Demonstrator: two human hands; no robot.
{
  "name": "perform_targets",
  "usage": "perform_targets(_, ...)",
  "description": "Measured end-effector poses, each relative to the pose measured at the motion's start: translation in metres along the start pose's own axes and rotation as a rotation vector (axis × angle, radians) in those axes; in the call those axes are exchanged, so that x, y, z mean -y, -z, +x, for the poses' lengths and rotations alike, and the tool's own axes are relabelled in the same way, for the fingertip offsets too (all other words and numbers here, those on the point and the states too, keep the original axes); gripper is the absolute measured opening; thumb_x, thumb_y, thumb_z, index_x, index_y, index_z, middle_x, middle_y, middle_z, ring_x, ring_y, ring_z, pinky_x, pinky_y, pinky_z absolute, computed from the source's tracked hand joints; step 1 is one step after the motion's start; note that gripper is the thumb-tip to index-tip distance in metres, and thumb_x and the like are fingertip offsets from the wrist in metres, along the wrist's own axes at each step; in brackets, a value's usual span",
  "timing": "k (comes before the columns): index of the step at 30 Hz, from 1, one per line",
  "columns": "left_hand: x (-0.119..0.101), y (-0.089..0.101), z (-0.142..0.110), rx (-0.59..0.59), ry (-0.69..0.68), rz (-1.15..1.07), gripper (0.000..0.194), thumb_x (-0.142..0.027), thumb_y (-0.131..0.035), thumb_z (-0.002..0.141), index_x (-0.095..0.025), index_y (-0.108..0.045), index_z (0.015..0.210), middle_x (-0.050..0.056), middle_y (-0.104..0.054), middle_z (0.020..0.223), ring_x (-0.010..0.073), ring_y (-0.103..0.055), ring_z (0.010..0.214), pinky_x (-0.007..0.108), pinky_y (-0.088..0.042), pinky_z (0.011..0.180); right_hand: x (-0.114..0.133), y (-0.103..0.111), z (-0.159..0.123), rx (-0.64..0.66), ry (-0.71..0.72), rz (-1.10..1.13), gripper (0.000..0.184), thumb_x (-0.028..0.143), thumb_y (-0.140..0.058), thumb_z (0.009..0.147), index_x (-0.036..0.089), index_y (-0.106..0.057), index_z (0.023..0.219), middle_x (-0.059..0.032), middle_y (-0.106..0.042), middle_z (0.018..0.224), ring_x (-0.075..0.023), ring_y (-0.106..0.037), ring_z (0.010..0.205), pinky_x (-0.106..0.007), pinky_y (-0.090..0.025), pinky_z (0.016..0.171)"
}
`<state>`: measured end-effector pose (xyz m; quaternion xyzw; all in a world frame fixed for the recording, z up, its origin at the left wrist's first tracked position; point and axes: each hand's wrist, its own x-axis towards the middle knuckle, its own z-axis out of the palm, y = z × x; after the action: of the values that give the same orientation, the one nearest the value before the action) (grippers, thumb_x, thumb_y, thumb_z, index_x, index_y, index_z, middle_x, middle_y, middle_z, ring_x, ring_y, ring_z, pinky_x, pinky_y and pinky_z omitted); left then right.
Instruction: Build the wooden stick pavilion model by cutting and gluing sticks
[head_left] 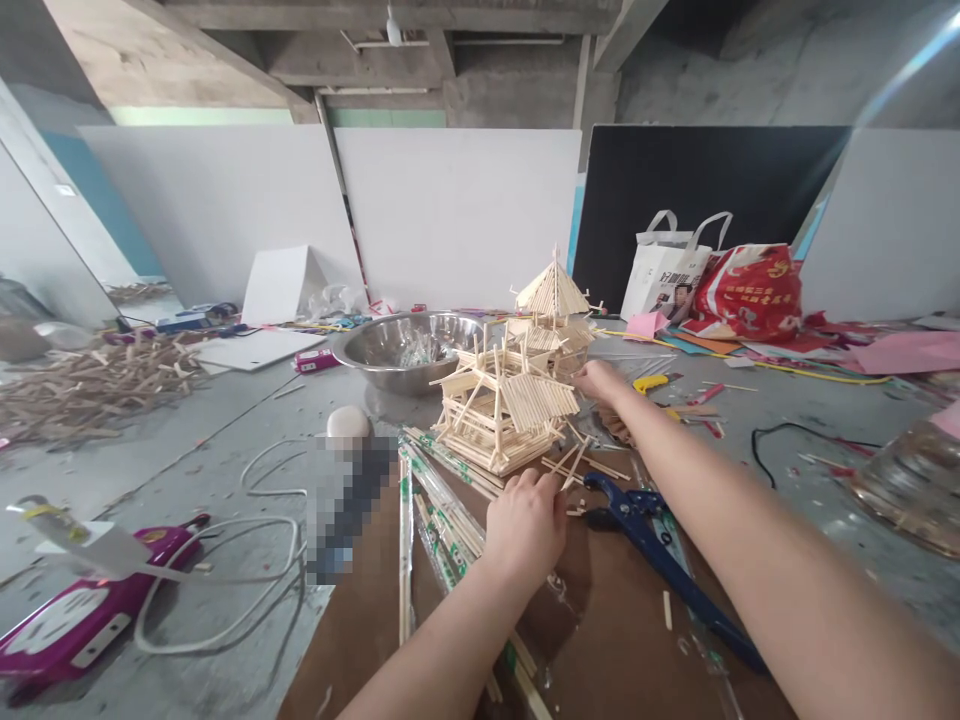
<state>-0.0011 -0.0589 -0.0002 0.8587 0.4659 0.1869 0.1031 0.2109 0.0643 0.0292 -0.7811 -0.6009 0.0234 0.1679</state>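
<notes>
My left hand [525,522] is low over the brown board, fingers curled in, with thin wooden sticks [574,466] at its fingertips. Just beyond it stands a pavilion-like model [499,410] built of pale sticks, with a slatted roof panel on its right. My right hand [598,382] reaches past the model's right side. Its fingers are bent, and their tips are partly hidden, so I cannot make out what they grip. Blue-handled pliers [649,535] lie on the board between my forearms. Plastic-wrapped sticks [442,510] lie under and left of my left hand.
Behind the model are a taller stick tower [553,290] and a steel basin [375,350]. A yellow cutter [649,383] lies right of my right hand. On the left are a purple power strip [112,610], a white cable [217,575] and a heap of sticks [97,385].
</notes>
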Motion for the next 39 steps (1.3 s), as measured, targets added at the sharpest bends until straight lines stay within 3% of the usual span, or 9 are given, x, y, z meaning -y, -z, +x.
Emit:
perform_targets(5, 0.006, -0.004, 0.009, -0.135, 0.06, -0.508, 0.024, -0.033, -0.041, 0.077, -0.02, -0.059, 0.084, 0.004, -0.061, 0.076, 0.0155, -0.054, 0.071, 0.026, -0.039, 0.063, -0.004, 0.037, -0.029, -0.133, 0.055, 0.141, 0.024, 0.026, -0.033, 0.08, 0.015, -0.055, 0.082, -0.0057, -0.063, 0.076, -0.015, -0.057, 0.072, -0.026, -0.041, 0.063)
perform_targets(8, 0.008, -0.003, 0.014, -0.123, 0.14, -0.897, 0.029, -0.042, -0.043, 0.074, -0.017, -0.058, 0.077, -0.001, -0.052, 0.057, 0.01, -0.047, 0.052, 0.021, -0.036, 0.049, 0.007, 0.049, -0.07, -0.127, 0.254, 0.323, 0.024, 0.034, -0.037, 0.078, 0.017, -0.053, 0.083, -0.0026, -0.062, 0.076, -0.0116, -0.056, 0.065, -0.022, -0.041, 0.06)
perform_targets(10, 0.008, 0.0, 0.015, -0.081, 0.231, -1.148, 0.035, -0.047, -0.044, 0.073, -0.015, -0.057, 0.079, -0.004, -0.044, 0.052, 0.0053, -0.037, 0.04, 0.018, -0.028, 0.038, 0.017, 0.051, -0.097, 0.011, 0.427, 0.439, 0.021, 0.037, -0.045, 0.074, 0.018, -0.055, 0.078, -0.0012, -0.062, 0.073, -0.0123, -0.055, 0.065, -0.022, -0.04, 0.059)
perform_targets(14, 0.006, 0.007, 0.013, -0.021, 0.294, -1.429, 0.039, -0.05, -0.048, 0.069, -0.013, -0.054, 0.078, -0.005, -0.042, 0.051, 0.0023, -0.031, 0.035, 0.016, -0.02, 0.033, 0.034, 0.046, -0.129, 0.252, 0.582, 0.503, 0.014, 0.029, -0.05, 0.072, 0.019, -0.058, 0.075, 0.0008, -0.062, 0.072, -0.0124, -0.056, 0.068, -0.023, -0.04, 0.064)
perform_targets(22, 0.009, 0.015, 0.013, 0.15, 0.102, -1.212, 0.029, -0.041, -0.055, 0.067, -0.012, -0.058, 0.073, -0.006, -0.042, 0.044, 0.0024, -0.028, 0.036, 0.017, -0.02, 0.037, 0.035, 0.036, -0.126, 0.222, 0.576, 0.587, 0.01, 0.025, -0.053, 0.068, 0.018, -0.055, 0.075, 0.0005, -0.059, 0.07, -0.0124, -0.054, 0.067, -0.024, -0.04, 0.063)
perform_targets(26, 0.014, 0.012, 0.015, 0.068, 0.015, -0.944, 0.029, -0.039, -0.054, 0.067, -0.013, -0.056, 0.054, -0.003, -0.044, 0.046, 0.0053, -0.035, 0.044, 0.017, -0.026, 0.042, 0.035, 0.028, -0.124, 0.166, 0.527, 0.685, 0.022, 0.027, -0.053, 0.069, 0.02, -0.05, 0.09, 0.0023, -0.056, 0.068, -0.0107, -0.052, 0.062, -0.024, -0.04, 0.061)
perform_targets(30, 0.021, 0.009, 0.02, -0.065, 0.173, -0.967, 0.032, -0.042, -0.051, 0.068, -0.014, -0.051, 0.053, -0.005, -0.041, 0.041, 0.0038, -0.031, 0.036, 0.017, -0.023, 0.037, 0.033, 0.022, -0.12, 0.036, 0.46, 0.801, 0.03, 0.032, -0.051, 0.071, 0.019, -0.045, 0.097, 0.0006, -0.055, 0.073, -0.0112, -0.052, 0.064, -0.025, -0.041, 0.063)
perform_targets(34, 0.027, 0.012, 0.03, -0.185, 0.344, -1.115, 0.031, -0.043, -0.052, 0.066, -0.014, -0.051, 0.058, -0.005, -0.045, 0.041, 0.0021, -0.028, 0.028, 0.017, -0.017, 0.031, 0.028, 0.023, -0.12, 0.079, 0.456, 0.796, 0.024, 0.038, -0.048, 0.072, 0.019, -0.051, 0.086, 0.0015, -0.054, 0.066, -0.0107, -0.049, 0.058, -0.024, -0.04, 0.056)
perform_targets(39, 0.03, 0.01, 0.042, -0.17, 0.398, -1.086, 0.029, -0.041, -0.053, 0.066, -0.012, -0.055, 0.062, -0.003, -0.049, 0.041, 0.0022, -0.03, 0.025, 0.017, -0.017, 0.029, 0.027, 0.028, -0.124, 0.113, 0.51, 0.732, 0.02, 0.037, -0.046, 0.074, 0.019, -0.055, 0.079, 0.0025, -0.054, 0.062, -0.0101, -0.047, 0.057, -0.023, -0.038, 0.055)
